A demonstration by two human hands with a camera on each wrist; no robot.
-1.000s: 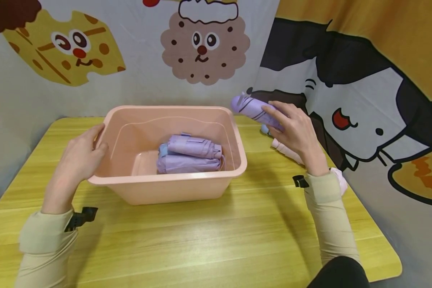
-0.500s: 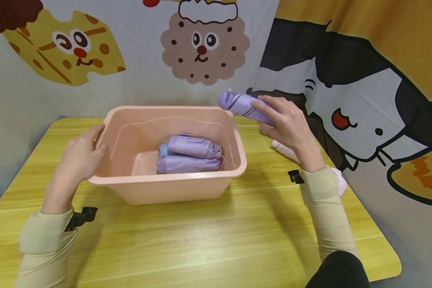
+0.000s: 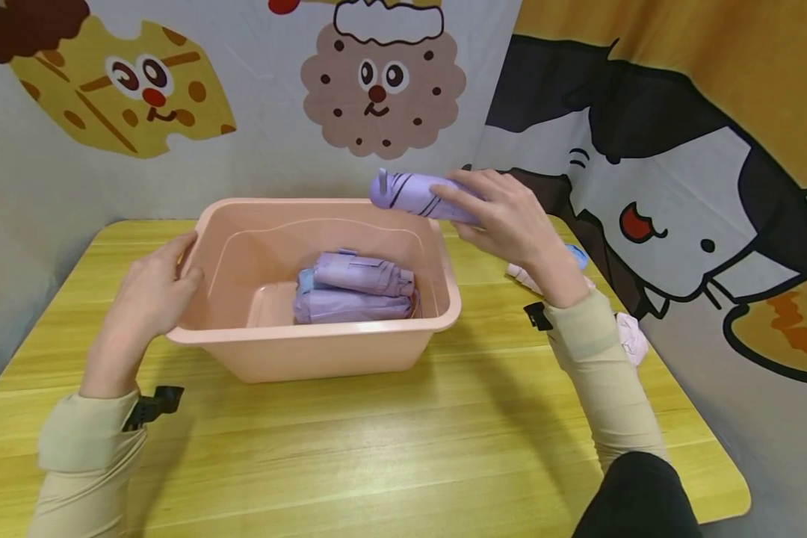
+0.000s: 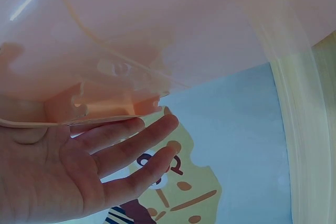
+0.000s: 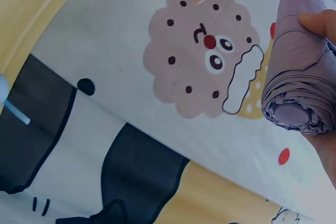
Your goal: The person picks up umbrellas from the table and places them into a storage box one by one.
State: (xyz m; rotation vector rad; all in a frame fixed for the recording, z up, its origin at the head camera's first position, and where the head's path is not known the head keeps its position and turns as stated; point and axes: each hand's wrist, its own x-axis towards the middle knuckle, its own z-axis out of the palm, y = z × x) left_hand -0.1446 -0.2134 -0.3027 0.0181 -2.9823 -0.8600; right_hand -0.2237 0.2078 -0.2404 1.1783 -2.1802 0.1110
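A pink plastic bin [image 3: 309,334] stands on the table. My left hand [image 3: 141,299] holds its left rim; in the left wrist view the fingers [image 4: 134,148] extend along the underside of the rim. My right hand [image 3: 501,213] grips a folded lilac umbrella [image 3: 410,196] with dark stripes, raised over the bin's back right corner. Its rounded handle end points left, and the right wrist view shows the rolled fabric end [image 5: 291,114]. Inside the bin, at the right, lie two folded lilac umbrellas [image 3: 363,274] side by side, with a light-blue piece [image 3: 305,280] beside them.
On the right of the wooden table [image 3: 350,448], partly behind my right arm, lie a pale pink rolled item [image 3: 521,276], a blue item [image 3: 577,256] and a pale pink bundle [image 3: 632,340]. A printed cloth wall [image 3: 262,172] borders the table behind and to the right.
My right hand has carried the umbrella leftward, from beside the bin to over its back right rim, and the umbrella has turned closer to level. The left hand stays on the rim.
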